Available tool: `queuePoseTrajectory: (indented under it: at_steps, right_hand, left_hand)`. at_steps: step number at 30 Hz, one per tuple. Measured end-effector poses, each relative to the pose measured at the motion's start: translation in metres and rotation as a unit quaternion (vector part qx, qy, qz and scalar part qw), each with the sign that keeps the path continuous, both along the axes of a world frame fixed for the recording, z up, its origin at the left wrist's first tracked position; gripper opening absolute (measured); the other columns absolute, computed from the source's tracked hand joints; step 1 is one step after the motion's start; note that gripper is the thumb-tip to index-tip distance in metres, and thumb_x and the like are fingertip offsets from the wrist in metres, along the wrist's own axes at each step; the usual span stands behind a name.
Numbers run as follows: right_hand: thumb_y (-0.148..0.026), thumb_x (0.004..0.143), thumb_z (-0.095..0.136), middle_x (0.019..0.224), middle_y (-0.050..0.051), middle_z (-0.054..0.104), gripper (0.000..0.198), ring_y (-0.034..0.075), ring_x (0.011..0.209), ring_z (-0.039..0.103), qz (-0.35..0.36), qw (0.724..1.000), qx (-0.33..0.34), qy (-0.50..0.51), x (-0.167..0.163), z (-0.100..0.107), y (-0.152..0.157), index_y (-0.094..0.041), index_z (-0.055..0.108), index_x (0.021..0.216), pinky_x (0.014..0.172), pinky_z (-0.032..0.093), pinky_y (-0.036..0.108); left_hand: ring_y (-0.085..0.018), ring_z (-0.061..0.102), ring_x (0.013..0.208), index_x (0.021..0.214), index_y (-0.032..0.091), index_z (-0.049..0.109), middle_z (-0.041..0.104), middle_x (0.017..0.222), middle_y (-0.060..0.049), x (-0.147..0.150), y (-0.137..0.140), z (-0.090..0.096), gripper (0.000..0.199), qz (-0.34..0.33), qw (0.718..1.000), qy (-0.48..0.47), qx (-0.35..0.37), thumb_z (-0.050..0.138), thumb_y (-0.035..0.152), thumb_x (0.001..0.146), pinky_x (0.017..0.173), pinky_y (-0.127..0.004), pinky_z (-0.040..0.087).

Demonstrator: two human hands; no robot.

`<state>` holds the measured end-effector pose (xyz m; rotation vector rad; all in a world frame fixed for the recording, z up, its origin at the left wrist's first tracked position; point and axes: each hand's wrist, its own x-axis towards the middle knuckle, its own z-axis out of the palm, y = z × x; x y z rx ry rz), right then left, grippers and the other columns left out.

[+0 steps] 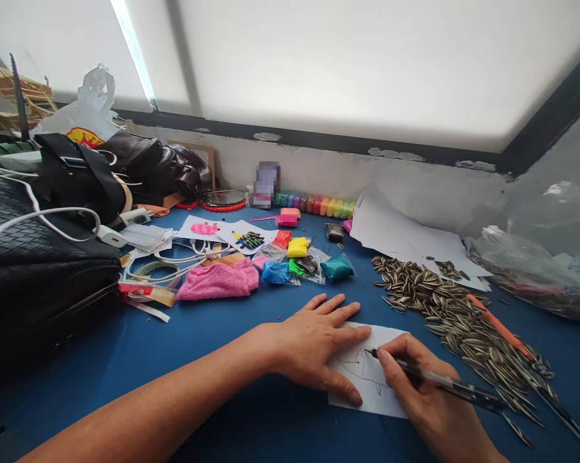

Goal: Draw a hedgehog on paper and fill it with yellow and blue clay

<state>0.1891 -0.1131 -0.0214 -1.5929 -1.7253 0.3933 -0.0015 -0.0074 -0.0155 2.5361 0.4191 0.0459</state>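
A white sheet of paper [384, 402] with a thin black line drawing lies on the blue table in front of me. My left hand [319, 341] rests flat over its left part, fingers spread, covering some of the sheet. In my right hand [429, 392] is a black pen [444, 381], its tip on or just above the drawn lines. The right fingers close around the pen near its tip, and the hand covers the sheet's right edge. Striped sunflower seeds [463, 321] lie in a heap beyond the right hand.
Bagged coloured clay [338, 269], a pink cloth [217, 280] and finished pictures [242, 236] lie beyond my left hand. White sheets [400, 225] lean at the wall. An orange-handled tool [499, 326] lies on the seeds. A black bag [44, 276] stands left; a plastic bag [541, 270] sits right.
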Motion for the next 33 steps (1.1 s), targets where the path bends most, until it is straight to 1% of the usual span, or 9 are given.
queuePoseTrajectory:
  at_steps: [9, 12, 17, 22, 26, 30, 33]
  right_hand:
    - [-0.038, 0.088, 0.053, 0.053, -0.004, 0.056, 0.027, 0.011, 0.041, 0.050, -0.020, 0.999, 0.007, -0.025, 0.0020, -0.0009, 0.0007, -0.024, 0.058, 0.066, 0.036, 0.039, 0.020]
    - [-0.039, 0.087, 0.053, 0.050, -0.004, 0.055, 0.028, 0.011, 0.039, 0.048, -0.020, 0.999, 0.004, -0.029, 0.0006, 0.0012, 0.0006, -0.024, 0.057, 0.064, 0.034, 0.037, 0.020]
    - [-0.039, 0.088, 0.051, 0.051, -0.004, 0.056, 0.028, 0.011, 0.040, 0.050, -0.009, 1.000, -0.002, -0.026, -0.0006, 0.0038, 0.0007, -0.024, 0.057, 0.064, 0.036, 0.039, 0.021]
    - [-0.037, 0.087, 0.052, 0.050, -0.004, 0.055, 0.028, 0.011, 0.040, 0.050, -0.018, 0.999, 0.012, -0.045, -0.0003, 0.0040, 0.0012, -0.024, 0.056, 0.063, 0.036, 0.038, 0.020]
    - [-0.037, 0.088, 0.052, 0.052, -0.004, 0.057, 0.028, 0.011, 0.041, 0.052, -0.006, 0.999, 0.003, -0.038, 0.0010, 0.0012, -0.0003, -0.024, 0.056, 0.064, 0.038, 0.040, 0.020]
    - [-0.038, 0.088, 0.053, 0.053, -0.004, 0.057, 0.027, 0.011, 0.042, 0.052, -0.015, 1.000, 0.001, -0.027, 0.0030, -0.0024, -0.0029, -0.024, 0.057, 0.067, 0.039, 0.042, 0.021]
    - [-0.040, 0.088, 0.052, 0.052, -0.004, 0.057, 0.028, 0.012, 0.041, 0.052, -0.013, 1.000, -0.001, -0.027, 0.0019, -0.0014, -0.0026, -0.024, 0.057, 0.065, 0.039, 0.041, 0.021]
  left_hand:
    - [-0.031, -0.002, 0.149, 0.153, 0.024, 0.026, 0.007, 0.161, -0.013, -0.0004, 0.0007, -0.0004, 0.092, -0.001, 1.000, 0.001, 0.006, 0.055, 0.071, 0.080, 0.118, -0.054, 0.002]
    - [-0.032, -0.002, 0.149, 0.153, 0.024, 0.026, 0.007, 0.161, -0.013, -0.0004, 0.0011, -0.0014, 0.092, -0.003, 1.000, 0.000, 0.010, 0.055, 0.072, 0.079, 0.119, -0.054, 0.003]
    - [-0.032, -0.002, 0.149, 0.153, 0.024, 0.026, 0.006, 0.161, -0.013, 0.0002, 0.0006, -0.0024, 0.092, -0.001, 1.000, 0.002, 0.009, 0.054, 0.072, 0.080, 0.118, -0.055, 0.003]
    - [-0.031, -0.002, 0.149, 0.153, 0.024, 0.026, 0.007, 0.161, -0.012, -0.0001, 0.0001, -0.0025, 0.092, 0.000, 1.000, -0.001, 0.015, 0.054, 0.072, 0.080, 0.119, -0.053, 0.003]
    - [-0.032, -0.002, 0.149, 0.153, 0.024, 0.026, 0.007, 0.161, -0.012, 0.0001, 0.0006, -0.0019, 0.092, -0.002, 1.000, 0.004, 0.012, 0.055, 0.072, 0.079, 0.119, -0.053, 0.003]
    - [-0.032, -0.002, 0.149, 0.153, 0.024, 0.025, 0.007, 0.161, -0.013, 0.0002, 0.0009, -0.0011, 0.092, -0.001, 1.000, 0.004, 0.015, 0.054, 0.071, 0.080, 0.118, -0.053, 0.003]
    - [-0.032, -0.002, 0.149, 0.153, 0.024, 0.026, 0.007, 0.162, -0.013, 0.0001, 0.0009, -0.0009, 0.092, -0.001, 1.000, 0.006, 0.012, 0.055, 0.071, 0.080, 0.119, -0.053, 0.003]
